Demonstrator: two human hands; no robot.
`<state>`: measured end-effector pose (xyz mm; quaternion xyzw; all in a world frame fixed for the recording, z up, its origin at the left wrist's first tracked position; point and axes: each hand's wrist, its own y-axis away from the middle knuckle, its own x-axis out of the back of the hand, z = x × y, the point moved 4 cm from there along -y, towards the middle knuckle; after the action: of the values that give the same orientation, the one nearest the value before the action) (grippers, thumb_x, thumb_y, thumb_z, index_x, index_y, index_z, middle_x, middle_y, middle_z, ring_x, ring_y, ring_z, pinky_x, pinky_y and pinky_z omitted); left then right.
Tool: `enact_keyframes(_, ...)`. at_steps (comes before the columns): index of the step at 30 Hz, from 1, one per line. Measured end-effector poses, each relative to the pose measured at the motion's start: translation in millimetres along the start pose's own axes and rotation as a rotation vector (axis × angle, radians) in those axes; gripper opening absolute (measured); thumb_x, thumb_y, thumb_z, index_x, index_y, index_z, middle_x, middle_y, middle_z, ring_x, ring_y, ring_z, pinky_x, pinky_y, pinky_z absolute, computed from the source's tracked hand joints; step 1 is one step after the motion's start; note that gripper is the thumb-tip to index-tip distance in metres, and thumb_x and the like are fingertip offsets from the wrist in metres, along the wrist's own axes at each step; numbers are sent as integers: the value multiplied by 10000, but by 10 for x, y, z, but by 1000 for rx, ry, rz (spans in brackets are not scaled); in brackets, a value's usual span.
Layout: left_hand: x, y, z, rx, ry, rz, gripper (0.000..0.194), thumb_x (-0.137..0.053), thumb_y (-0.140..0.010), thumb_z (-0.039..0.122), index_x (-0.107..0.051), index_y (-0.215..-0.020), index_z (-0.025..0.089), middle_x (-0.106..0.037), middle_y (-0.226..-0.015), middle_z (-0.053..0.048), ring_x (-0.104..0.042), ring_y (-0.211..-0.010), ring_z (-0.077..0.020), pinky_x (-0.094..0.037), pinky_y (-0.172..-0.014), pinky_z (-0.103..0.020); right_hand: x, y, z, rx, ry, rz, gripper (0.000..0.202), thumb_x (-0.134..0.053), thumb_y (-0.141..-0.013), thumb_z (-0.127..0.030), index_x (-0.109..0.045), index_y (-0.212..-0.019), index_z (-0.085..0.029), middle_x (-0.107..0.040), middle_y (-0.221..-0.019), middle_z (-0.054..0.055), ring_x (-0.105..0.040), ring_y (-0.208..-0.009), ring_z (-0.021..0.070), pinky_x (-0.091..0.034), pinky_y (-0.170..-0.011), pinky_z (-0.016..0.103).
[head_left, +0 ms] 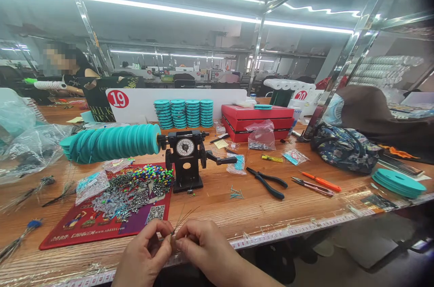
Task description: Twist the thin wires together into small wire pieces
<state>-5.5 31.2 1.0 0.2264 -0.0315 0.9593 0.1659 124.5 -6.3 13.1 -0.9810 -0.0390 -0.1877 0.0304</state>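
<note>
Thin dark strands (183, 220) rise from between my two hands at the table's front edge. My left hand (151, 246) pinches them with thumb and forefinger. Close beside it, almost touching, my right hand (200, 244) is closed in a pinch at the same strands. What lies between the fingertips is too small to make out. Beyond the hands is a red mat (68, 232) with piles of colored beads (154, 174) and small metal parts (135, 199). Behind it stands a black hand-cranked winder (185, 160) with a row of teal discs (111, 143) on its shaft.
Black pliers (267, 182), tweezers (312, 186) and an orange tool (320, 181) lie right of center. Short teal pieces (236, 193) are nearer. Teal spools (183, 114) and a red box (257, 123) stand behind. Teal discs (398, 182) lie far right; wire bundles (20, 239) left. A person sits back left.
</note>
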Motion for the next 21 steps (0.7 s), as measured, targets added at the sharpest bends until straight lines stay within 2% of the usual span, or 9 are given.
enact_keyframes(4, -5, 5, 2, -6, 25, 3, 130, -547, -682, 362, -550, -666, 233, -597, -625, 48, -555, -596, -155, -425, -535, -210, -3, 18, -2, 104, 97, -7, 190, -467, -752, -100, -644, -763, -167, -609, -670, -21, -526, -617, 90, -359, -558, 155)
enact_keyframes(9, -15, 13, 0, -4, 74, -9, 154, -552, -688, 384, -551, -683, 230, -595, -630, 46, -556, -598, -154, -438, -552, -210, -6, 29, 25, 162, 214, 2, 188, -457, -786, -136, -643, -801, -168, -645, -712, -1, -563, -633, 100, -364, -563, 157)
enact_keyframes(16, -14, 4, -13, -1, 59, -16, 162, -550, -696, 389, -548, -694, 227, -593, -650, 40, -559, -622, -157, -439, -569, -210, -13, 24, 20, 161, 233, 18, 202, -472, -730, -84, -656, -769, -158, -652, -684, 1, -563, -603, 96, -356, -536, 149)
enact_keyframes(21, -27, -18, -51, -3, 106, -37, 167, -555, -702, 382, -532, -670, 220, -578, -654, 35, -553, -643, -157, -433, -573, -212, -21, 18, 18, 127, 243, 11, 185, -486, -728, -108, -662, -770, -149, -642, -652, 5, -546, -576, 98, -351, -513, 152)
